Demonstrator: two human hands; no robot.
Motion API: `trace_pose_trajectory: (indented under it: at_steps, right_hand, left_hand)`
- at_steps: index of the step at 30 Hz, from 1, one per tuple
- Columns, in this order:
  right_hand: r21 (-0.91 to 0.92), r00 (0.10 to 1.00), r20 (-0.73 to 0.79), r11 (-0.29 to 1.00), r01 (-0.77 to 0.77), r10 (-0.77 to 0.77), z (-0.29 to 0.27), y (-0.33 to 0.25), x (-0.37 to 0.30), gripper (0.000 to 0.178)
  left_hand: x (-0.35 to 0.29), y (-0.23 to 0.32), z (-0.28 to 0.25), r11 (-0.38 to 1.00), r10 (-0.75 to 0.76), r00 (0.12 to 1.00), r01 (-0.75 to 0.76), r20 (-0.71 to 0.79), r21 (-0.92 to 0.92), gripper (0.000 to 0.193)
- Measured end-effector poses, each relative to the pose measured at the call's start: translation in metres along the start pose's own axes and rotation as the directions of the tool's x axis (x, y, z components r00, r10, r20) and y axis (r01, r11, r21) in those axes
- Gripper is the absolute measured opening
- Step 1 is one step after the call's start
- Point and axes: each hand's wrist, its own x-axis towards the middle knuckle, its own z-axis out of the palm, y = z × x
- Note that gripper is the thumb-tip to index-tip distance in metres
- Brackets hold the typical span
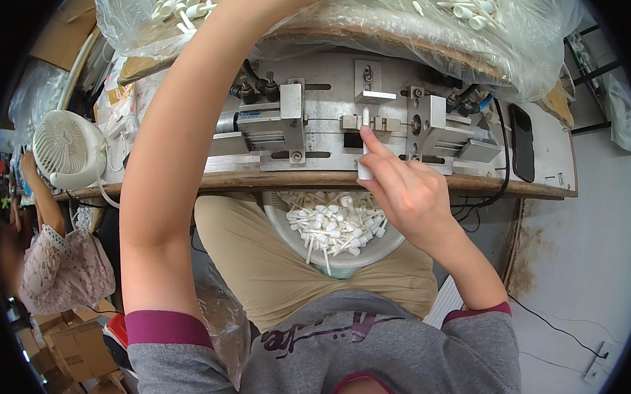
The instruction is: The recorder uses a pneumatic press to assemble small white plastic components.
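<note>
Right hand pinches a slim white piece, its long axis pointing ahead of the grip toward a metal holder; left hand unseen.

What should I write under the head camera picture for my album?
Right hand holding a small white part at a metal machine, with a basin of white pieces below.
</note>
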Motion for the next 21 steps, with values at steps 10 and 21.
trace_pose_trajectory:
  at_steps: [10,21]
  right_hand:
    - [-0.070,0.996,0.084,0.997,-0.035,0.041,0.002,0.000,0.013,0.029]
    - [0.259,0.987,0.000,0.953,-0.155,0.160,-0.041,0.026,0.075,0.028]
  left_hand:
    - [-0.007,0.021,-0.020,0.964,0.075,0.989,-0.104,-0.124,-0.246,0.019]
    - [-0.125,0.072,-0.050,0.620,-0.170,0.981,0.033,-0.093,-0.784,0.027]
